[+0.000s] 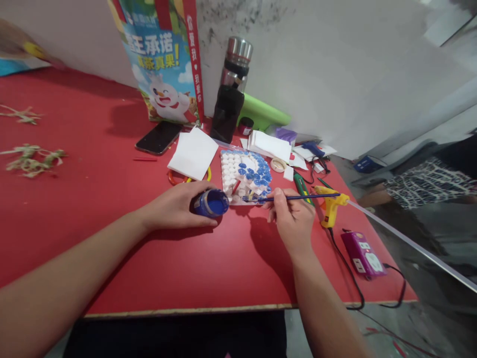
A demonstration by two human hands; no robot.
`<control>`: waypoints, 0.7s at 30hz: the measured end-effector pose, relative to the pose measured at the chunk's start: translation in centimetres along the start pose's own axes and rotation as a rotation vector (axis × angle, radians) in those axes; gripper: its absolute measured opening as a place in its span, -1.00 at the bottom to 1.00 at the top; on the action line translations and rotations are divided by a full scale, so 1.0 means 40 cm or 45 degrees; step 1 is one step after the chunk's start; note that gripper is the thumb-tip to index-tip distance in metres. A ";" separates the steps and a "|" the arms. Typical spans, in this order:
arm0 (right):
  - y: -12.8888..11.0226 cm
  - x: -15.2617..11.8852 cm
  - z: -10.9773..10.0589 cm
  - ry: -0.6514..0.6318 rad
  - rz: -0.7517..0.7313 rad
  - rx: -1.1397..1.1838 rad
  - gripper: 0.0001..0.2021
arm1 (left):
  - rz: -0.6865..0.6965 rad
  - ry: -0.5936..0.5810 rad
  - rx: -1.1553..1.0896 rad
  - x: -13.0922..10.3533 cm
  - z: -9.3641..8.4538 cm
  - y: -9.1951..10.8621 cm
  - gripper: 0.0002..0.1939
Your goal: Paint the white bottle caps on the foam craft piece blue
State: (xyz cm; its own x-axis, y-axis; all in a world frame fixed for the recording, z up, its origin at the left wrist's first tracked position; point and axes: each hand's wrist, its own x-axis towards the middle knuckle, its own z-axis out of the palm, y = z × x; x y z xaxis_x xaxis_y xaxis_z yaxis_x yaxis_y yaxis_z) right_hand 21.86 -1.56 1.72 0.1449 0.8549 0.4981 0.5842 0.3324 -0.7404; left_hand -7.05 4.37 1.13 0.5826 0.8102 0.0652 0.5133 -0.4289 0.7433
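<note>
Wrapped round a small jar of blue paint (215,203) is my left hand (182,205); the jar is tilted so its open mouth faces me. Between the fingers of my right hand (292,219) is a thin dark paintbrush (309,196), held nearly level with its tip pointing left. The tip lies over the front edge of a craft panel (233,166) covered in round white pieces, many of them painted blue on the right side. Small red and white parts stand near the panel's front. Exactly what the bristles touch is too small to tell.
White paper squares (194,153) and a phone (159,137) lie left of the panel. A bottle (230,89) and a printed bag (164,64) stand behind. To the right are a yellow glue gun (331,206), a green cutter (302,186) and a purple power strip (363,254). Another person sits at far right.
</note>
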 end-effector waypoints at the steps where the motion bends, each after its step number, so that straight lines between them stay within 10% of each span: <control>1: 0.001 0.000 0.000 0.015 0.011 0.006 -0.64 | -0.004 -0.002 -0.002 0.000 0.000 0.001 -0.29; 21: 0.006 -0.001 -0.001 0.011 0.032 0.041 -0.66 | 0.018 -0.005 -0.012 -0.001 0.000 0.000 -0.33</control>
State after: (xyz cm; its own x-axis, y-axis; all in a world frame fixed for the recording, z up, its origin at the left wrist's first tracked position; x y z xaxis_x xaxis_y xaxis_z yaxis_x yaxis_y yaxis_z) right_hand 22.02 -1.54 1.55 0.1661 0.8596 0.4832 0.5545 0.3238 -0.7666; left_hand -7.06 4.34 1.12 0.5921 0.8025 0.0736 0.4990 -0.4367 0.7485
